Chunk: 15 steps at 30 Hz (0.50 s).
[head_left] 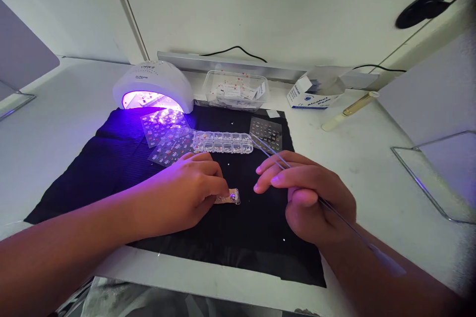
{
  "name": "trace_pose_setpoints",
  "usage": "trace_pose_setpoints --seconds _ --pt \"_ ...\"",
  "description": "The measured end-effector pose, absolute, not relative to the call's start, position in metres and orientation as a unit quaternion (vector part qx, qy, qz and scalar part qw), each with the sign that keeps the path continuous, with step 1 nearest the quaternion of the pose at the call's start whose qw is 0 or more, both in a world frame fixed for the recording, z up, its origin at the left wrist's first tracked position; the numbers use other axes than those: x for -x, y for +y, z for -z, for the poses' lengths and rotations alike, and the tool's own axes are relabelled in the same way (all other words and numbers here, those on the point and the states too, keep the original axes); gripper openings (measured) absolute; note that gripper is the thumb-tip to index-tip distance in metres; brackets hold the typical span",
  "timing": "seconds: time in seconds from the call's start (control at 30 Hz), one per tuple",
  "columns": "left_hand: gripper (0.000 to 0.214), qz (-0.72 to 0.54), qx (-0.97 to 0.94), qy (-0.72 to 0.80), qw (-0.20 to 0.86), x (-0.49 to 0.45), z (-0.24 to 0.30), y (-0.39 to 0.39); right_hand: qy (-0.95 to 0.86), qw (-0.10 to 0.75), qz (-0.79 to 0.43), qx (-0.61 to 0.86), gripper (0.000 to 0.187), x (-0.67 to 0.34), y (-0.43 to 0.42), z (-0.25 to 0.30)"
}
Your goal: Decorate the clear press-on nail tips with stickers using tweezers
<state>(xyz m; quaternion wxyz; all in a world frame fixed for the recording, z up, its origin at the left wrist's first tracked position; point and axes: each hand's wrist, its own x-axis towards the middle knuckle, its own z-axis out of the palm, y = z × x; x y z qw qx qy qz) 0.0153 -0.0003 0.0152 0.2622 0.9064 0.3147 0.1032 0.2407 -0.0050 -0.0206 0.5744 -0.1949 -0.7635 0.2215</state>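
Note:
My left hand [197,185] is closed over a small peach-coloured piece with a clear, rounded end [235,196] and shiny bits on it, held down at the black mat. My fingers cover the rest of that piece, so its kind cannot be made out. In my right hand [316,188] is a pair of thin metal tweezers [273,152], gripped between thumb and fingers. The two tips are slightly apart and point up and left, near the right end of a clear compartment box [223,142] with tiny pieces inside. Nothing shows clearly between the tips.
A glowing nail lamp [152,79] stands back left. Sticker sheets [173,146] lie before it, and a dark sheet [267,133] lies right. Behind are a plastic tub [236,90], an alcohol pads box [316,94] and a tube [359,104]. Tiny white specks dot the black mat [256,237].

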Motion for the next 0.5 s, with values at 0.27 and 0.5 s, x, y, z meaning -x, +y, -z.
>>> trace_pose_setpoints --seconds 0.27,0.5 --pt "0.025 -0.102 -0.912 0.311 0.249 -0.015 -0.0131 -0.0003 -0.762 0.572 -0.233 0.195 0.023 -0.2424 -0.0041 0.0223" --pt "0.025 -0.103 -0.914 0.309 0.244 -0.0159 -0.0139 0.0002 -0.762 0.571 -0.232 0.2 0.024 -0.2428 -0.0037 0.0221"
